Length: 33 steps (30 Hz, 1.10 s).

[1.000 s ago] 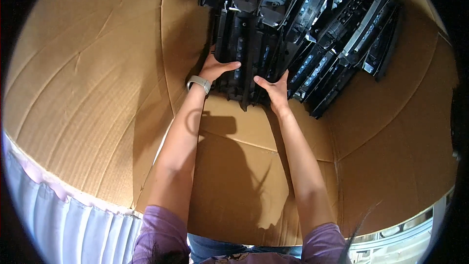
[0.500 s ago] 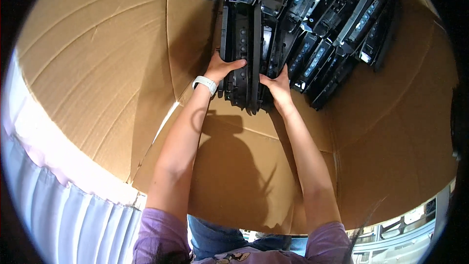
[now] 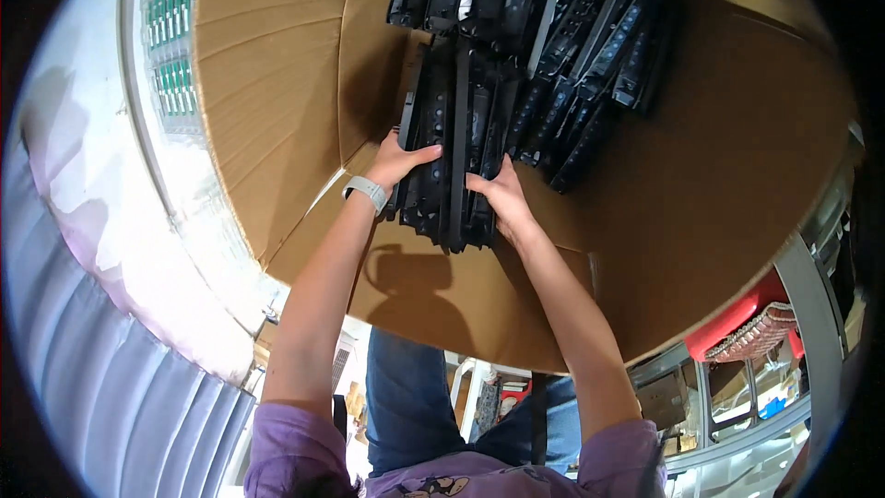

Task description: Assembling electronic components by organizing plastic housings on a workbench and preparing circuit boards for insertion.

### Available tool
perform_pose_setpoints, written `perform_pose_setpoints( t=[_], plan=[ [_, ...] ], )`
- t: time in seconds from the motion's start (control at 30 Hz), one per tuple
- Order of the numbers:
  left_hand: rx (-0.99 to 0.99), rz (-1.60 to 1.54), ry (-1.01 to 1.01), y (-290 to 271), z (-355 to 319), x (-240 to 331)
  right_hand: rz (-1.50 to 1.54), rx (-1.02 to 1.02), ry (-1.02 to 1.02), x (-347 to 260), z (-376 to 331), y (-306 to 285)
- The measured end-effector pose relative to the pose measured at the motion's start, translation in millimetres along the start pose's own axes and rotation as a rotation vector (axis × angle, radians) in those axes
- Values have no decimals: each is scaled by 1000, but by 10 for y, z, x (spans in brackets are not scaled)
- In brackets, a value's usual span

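- Both hands clamp a small stack of black plastic trays (image 3: 452, 143) between them: my left hand (image 3: 398, 163) is pressed flat against its left side, my right hand (image 3: 500, 195) against its right, fingers closed on it.
- Largest thing around me is the open cardboard box (image 3: 701, 175); I am reaching into it, and the stack stands on edge on its brown floor, near the middle.
- Behind the stack, more black trays (image 3: 562, 46) lean in rows toward the far wall, some touching my stack's far end.
- I judge the trays stiff, fairly light and smooth, so they could slip apart; squeezing low on both outer faces keeps them together.
- Open cardboard lies on the near side; the left box flap (image 3: 277, 83) stands close by.
- A pale wristband (image 3: 367, 192) sits on my left wrist.
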<state>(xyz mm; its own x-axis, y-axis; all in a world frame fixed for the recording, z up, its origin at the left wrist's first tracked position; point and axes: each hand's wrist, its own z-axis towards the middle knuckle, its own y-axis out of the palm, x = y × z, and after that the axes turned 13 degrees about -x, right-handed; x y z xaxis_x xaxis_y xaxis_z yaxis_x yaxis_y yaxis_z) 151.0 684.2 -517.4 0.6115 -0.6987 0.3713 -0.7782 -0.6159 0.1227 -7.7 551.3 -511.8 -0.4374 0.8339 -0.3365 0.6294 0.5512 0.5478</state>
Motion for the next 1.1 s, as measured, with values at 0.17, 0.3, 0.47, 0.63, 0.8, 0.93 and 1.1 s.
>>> perform_pose_setpoints(
  t=[0.17, 0.3, 0.47, 0.63, 0.8, 0.93, 1.1],
  plan=[
    [-53, -28, 39, 210, -641, 334, -8, -3, -11, -281, -571, 283],
    [-23, -56, 109, 508, -1493, 760, -41, -10, -91, -634, -1233, 681],
    [-127, -111, 353, 1080, -2560, 1259, -193, 54, -179, -1063, -2266, 1006],
    [-91, -124, 411, 1506, -3701, 1348, -307, 7, -238, -1322, -3221, 1314],
    [-13, -123, 467, 2276, -4503, 1528, -412, -83, -247, -1848, -4347, 1270],
    [-74, -184, 589, 2950, -5020, 1822, -344, -207, -423, -2335, -5229, 1155],
    [-266, -40, 564, 3836, -5423, 2562, -244, -221, -562, -2910, -6161, 878]
  ],
)
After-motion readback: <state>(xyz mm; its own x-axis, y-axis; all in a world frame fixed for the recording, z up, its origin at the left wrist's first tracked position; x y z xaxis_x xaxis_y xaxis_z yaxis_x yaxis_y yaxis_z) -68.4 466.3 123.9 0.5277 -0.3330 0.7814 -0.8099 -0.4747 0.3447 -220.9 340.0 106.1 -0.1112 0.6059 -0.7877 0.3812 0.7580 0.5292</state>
